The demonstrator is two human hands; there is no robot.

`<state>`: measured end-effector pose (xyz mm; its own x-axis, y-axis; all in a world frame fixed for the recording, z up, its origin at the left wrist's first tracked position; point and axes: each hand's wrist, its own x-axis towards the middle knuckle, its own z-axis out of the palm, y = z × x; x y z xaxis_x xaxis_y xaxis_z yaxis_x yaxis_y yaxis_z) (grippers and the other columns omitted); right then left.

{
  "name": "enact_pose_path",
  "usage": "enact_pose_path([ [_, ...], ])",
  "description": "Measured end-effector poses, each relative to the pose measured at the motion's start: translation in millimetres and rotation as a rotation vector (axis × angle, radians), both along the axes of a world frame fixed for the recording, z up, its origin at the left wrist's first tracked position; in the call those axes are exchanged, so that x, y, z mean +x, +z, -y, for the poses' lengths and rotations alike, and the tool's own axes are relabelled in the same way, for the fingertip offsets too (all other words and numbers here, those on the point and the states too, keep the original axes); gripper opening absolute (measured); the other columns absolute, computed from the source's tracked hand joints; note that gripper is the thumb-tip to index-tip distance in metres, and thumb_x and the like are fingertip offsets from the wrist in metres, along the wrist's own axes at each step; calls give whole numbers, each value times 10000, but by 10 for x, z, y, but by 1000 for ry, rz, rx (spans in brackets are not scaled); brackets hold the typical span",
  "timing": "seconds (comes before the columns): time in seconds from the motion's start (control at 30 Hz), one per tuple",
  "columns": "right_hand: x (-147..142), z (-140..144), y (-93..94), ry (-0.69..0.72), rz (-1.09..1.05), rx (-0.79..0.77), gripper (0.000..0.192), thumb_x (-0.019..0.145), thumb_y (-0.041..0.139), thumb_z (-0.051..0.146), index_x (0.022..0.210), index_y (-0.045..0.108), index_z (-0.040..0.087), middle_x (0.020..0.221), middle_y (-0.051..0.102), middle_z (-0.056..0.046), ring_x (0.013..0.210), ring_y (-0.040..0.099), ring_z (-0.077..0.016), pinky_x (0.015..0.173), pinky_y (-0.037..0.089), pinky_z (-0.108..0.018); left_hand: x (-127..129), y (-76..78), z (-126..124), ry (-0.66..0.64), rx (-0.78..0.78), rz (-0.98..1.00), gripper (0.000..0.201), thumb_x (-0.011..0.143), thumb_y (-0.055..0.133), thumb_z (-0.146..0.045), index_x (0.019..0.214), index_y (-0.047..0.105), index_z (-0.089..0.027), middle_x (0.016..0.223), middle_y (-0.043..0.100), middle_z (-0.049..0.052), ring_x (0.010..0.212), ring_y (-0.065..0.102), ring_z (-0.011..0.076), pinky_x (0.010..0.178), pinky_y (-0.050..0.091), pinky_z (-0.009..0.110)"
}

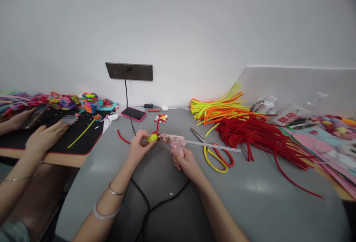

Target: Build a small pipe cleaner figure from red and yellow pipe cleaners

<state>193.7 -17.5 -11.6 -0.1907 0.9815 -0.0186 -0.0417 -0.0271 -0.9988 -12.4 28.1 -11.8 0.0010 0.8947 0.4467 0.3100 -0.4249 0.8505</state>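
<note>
My left hand (139, 147) pinches a small yellow piece (152, 138), which looks like coiled pipe cleaner, with a bit of red at its right side. In my right hand (185, 161) is a pink hot glue gun (174, 141), its nozzle pointing left at the yellow piece. A long clear glue stick (213, 145) sticks out of the gun's back, and an orange light glows on its handle. Just beyond my hands, a red-and-white pipe cleaner flower (161, 118) with a yellow middle lies on the grey table. Whether the nozzle touches the yellow piece, I cannot tell.
Scissors (213, 153) with yellow and red handles lie right of the gun. Behind them are yellow-orange pipe cleaners (219, 105) and red pipe cleaners (258, 136). A black cord (126, 101) runs from the wall socket (129, 71) past a phone (134, 114). At left, another person's hands (46, 136) hold a phone.
</note>
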Motion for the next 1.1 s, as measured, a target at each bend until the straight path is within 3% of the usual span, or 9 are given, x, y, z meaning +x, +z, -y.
enact_pose_path([
  [0.77, 10, 38, 4, 19, 43, 13, 474, 793, 576, 636, 653, 431, 207, 463, 410, 75, 365, 365, -73, 380, 314, -216, 7, -72, -49, -6, -99, 200, 309, 701, 753, -361, 810, 521, -187, 906, 523, 15, 834, 611, 150, 604, 528, 208],
  [1.1, 1, 53, 28, -6, 62, 28, 490, 770, 582, 659, 641, 434, 209, 466, 434, 63, 364, 379, -79, 375, 315, -221, 53, -83, -89, 11, -159, 338, 394, 656, 760, -449, 787, 475, -211, 834, 534, -13, 753, 641, 164, 564, 572, 271],
])
